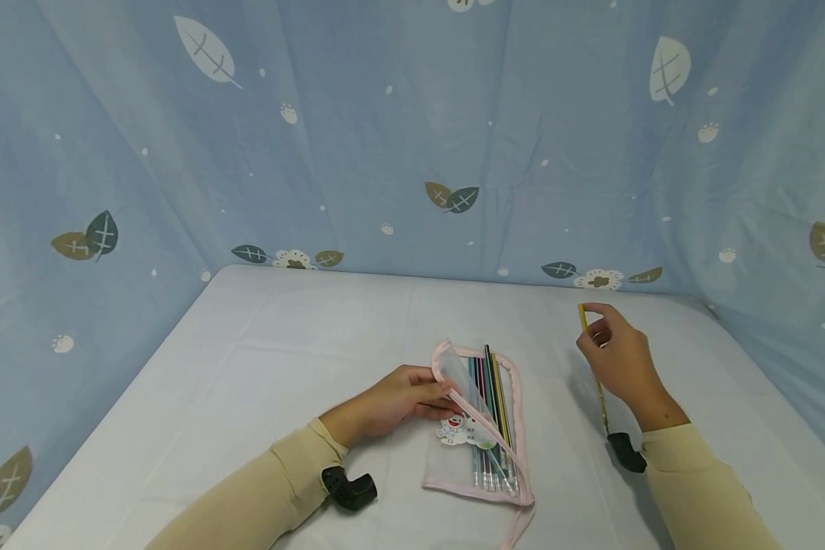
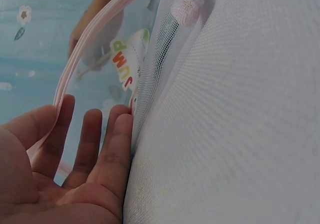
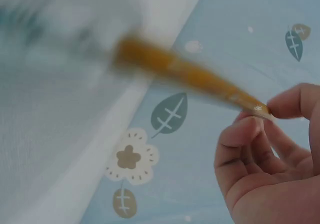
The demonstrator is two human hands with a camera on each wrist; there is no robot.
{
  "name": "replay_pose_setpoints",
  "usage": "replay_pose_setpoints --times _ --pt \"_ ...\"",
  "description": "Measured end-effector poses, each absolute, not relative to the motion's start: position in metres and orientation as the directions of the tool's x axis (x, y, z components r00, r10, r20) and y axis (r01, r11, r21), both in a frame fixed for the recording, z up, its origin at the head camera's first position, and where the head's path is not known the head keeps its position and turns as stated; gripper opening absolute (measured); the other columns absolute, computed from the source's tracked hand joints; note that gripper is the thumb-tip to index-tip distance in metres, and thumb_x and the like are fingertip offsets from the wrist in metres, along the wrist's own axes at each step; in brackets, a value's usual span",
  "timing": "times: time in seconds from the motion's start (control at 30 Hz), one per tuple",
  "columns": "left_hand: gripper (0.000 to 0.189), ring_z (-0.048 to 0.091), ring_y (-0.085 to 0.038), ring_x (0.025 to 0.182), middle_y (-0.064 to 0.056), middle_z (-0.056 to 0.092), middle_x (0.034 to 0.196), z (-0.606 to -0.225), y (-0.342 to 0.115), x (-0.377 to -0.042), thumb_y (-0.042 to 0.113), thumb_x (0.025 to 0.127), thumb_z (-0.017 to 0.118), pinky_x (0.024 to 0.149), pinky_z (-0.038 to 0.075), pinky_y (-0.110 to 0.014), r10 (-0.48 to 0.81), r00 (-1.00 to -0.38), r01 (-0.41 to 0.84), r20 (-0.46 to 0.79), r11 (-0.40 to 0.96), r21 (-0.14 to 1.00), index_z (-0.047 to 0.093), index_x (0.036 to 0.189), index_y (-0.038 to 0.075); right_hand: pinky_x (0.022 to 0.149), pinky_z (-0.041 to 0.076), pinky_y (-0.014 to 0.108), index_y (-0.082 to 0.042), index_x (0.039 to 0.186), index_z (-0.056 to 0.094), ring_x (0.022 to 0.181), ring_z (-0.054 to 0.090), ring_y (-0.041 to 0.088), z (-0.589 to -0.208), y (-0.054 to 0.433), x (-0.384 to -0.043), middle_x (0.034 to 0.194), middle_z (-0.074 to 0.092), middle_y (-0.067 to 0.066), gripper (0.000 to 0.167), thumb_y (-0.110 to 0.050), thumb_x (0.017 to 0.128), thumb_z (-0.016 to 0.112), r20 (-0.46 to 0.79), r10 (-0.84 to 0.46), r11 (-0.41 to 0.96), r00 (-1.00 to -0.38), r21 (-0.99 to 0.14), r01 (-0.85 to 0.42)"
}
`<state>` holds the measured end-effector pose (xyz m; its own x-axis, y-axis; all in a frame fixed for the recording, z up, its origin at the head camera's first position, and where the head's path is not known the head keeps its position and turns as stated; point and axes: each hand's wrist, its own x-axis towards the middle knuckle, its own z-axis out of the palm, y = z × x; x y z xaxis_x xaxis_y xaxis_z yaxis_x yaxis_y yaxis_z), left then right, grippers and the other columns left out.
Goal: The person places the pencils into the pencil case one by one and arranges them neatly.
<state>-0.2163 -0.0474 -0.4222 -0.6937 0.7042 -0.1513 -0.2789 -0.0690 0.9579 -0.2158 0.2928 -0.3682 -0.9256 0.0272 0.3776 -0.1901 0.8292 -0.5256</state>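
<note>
A clear mesh pencil pouch [image 1: 443, 470] with pink trim lies on the white table, its upper left edge lifted and folded back. My left hand [image 1: 406, 397] pinches that edge between thumb and index finger; in the left wrist view, the pink trim [image 2: 75, 59] runs up from the fingertips. Several slim pencils [image 1: 500, 405] in different colours lie inside along the pouch's right side. To the right of the pouch, my right hand [image 1: 619, 363] holds a slim yellow pencil [image 1: 583, 317] by its top end, raised above the table. The pencil [image 3: 185, 74] is blurred in the right wrist view.
A cartoon label [image 1: 462, 431] is on the pouch, and a pink strap [image 1: 518, 527] trails from its lower right corner. A blue curtain [image 1: 385, 137] with leaf prints stands along the back and sides of the white table [image 1: 302, 328].
</note>
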Motion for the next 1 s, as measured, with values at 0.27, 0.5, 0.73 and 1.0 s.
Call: replay_pose_setpoints --times 0.27,0.5,0.73,1.0 --pt "0.035 0.07 -0.021 0.107 -0.017 0.07 0.117 -0.426 -0.047 -0.217 0.011 0.104 0.053 0.101 0.057 -0.039 0.701 -0.696 -0.282 -0.156 -0.067 0.957 0.055 0.129 -0.014 0.055 0.048 0.013 -0.003 0.143 0.044 0.076 0.057 0.02 -0.369 0.289 -0.216 0.091 0.067 0.019 0.053 -0.001 0.092 0.056 0.412 0.089 0.817 -0.907 -0.551 -0.17" --pt "0.036 0.069 -0.02 0.107 -0.017 0.07 0.118 -0.426 -0.047 -0.218 0.014 0.104 0.053 0.102 0.057 -0.039 0.706 -0.692 -0.273 -0.152 -0.061 0.96 0.056 0.13 -0.012 0.057 0.055 0.016 -0.009 0.152 0.037 0.069 0.059 -0.002 -0.369 0.282 -0.215 0.099 0.065 0.019 0.057 -0.006 0.098 0.056 0.331 0.082 0.715 -0.94 -0.676 -0.176" --pt "0.038 0.069 -0.023 0.11 -0.018 0.07 0.119 -0.427 -0.047 -0.219 0.016 0.104 0.054 0.102 0.056 -0.041 0.713 -0.686 -0.274 -0.144 -0.071 0.959 0.055 0.13 -0.011 0.061 0.06 0.029 -0.015 0.157 0.027 0.067 0.066 0.013 -0.368 0.265 -0.211 0.11 0.062 0.023 0.064 -0.014 0.101 0.058 0.168 0.018 0.555 -0.986 -0.822 -0.13" --pt "0.038 0.067 -0.033 0.115 -0.021 0.069 0.121 -0.426 -0.047 -0.218 0.015 0.105 0.052 0.102 0.056 -0.045 0.717 -0.688 -0.266 -0.117 -0.098 0.959 0.054 0.13 -0.013 0.064 0.063 0.033 -0.014 0.158 0.025 0.069 0.069 0.016 -0.371 0.246 -0.208 0.113 0.06 0.025 0.066 -0.014 0.101 0.059 0.066 -0.045 0.424 -0.997 -0.902 -0.079"
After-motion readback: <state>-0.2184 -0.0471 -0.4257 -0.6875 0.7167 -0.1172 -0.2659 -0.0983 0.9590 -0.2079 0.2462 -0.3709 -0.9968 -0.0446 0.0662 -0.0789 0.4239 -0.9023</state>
